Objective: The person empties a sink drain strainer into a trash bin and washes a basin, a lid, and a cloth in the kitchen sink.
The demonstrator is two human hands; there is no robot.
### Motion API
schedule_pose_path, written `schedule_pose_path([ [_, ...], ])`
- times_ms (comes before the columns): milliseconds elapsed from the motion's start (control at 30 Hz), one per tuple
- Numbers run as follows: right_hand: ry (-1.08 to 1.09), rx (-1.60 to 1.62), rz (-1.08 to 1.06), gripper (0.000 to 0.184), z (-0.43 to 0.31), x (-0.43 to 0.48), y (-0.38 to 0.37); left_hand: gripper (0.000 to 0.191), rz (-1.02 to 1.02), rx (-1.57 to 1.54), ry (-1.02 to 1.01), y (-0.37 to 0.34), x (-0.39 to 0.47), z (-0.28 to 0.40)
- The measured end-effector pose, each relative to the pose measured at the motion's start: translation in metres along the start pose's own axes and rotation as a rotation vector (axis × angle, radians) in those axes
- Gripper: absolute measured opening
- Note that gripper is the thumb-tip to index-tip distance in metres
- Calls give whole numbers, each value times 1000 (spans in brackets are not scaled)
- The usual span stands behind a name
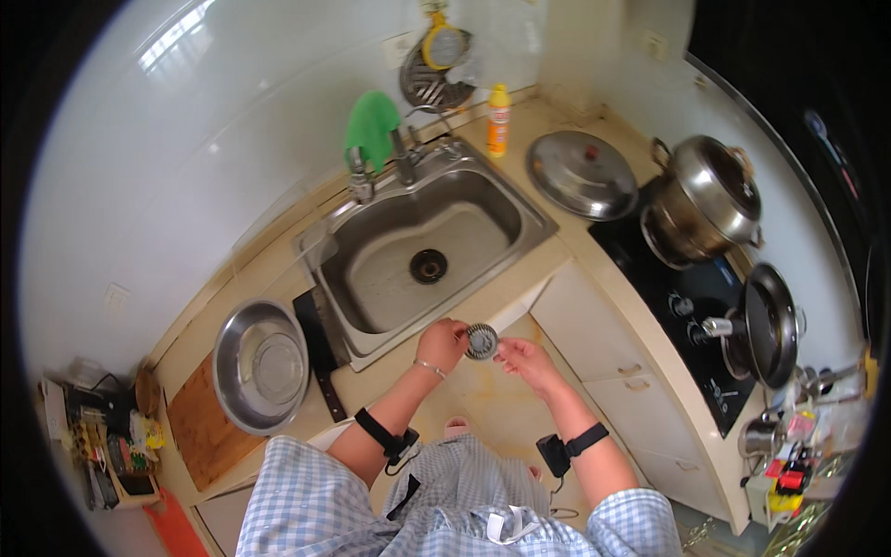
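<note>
Between my two hands is a small round sink strainer (481,341) with a slotted, ridged rim and a paler grey middle. My left hand (444,342) grips its left edge between thumb and fingers. The fingertips of my right hand (523,360) pinch its right edge. Both hands hold it in the air just in front of the counter's edge. Beyond them lies the stainless steel sink (459,233), its basin holding nothing that I can see. The dark round drain opening (428,267) shows in its floor.
Left of the sink lie a cleaver (321,348), a steel basin (226,369) and a wooden cutting board (198,432). A green cloth (373,129) hangs over the faucet. To the right are a pot lid (581,174), a yellow-orange bottle (498,122), a large pot (699,202) and a frying pan (769,327).
</note>
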State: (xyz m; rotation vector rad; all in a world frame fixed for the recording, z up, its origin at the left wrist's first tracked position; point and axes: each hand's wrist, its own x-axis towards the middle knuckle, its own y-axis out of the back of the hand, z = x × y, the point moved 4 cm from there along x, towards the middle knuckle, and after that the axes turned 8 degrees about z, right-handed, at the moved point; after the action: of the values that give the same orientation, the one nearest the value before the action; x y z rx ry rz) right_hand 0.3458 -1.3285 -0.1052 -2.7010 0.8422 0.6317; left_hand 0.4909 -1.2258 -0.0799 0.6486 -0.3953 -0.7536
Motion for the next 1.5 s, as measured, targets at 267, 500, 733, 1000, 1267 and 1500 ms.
schedule_pose_path([
  [267, -102, -100, -68, 22, -64, 115, -28, 18, 139, 188, 325, 44, 103, -118],
  [500, -193, -95, -213, 27, -89, 217, -24, 18, -51, 350, 751, -3, 181, -207],
  [733, -335, -213, -277, 26, -87, 285, -22, 18, -81, 457, 838, -52, 210, -253],
  [1000, -392, -225, -329, 24, -100, 322, -29, 22, 18, 324, 928, -58, 198, -265],
  [1267, -295, -140, -383, 18, -164, 381, -83, 24, 373, -775, 1208, -24, 174, -258],
  [1500, 48, -3, -249, 40, -245, 436, -128, 22, 549, -1204, 1152, 20, 164, -211],
])
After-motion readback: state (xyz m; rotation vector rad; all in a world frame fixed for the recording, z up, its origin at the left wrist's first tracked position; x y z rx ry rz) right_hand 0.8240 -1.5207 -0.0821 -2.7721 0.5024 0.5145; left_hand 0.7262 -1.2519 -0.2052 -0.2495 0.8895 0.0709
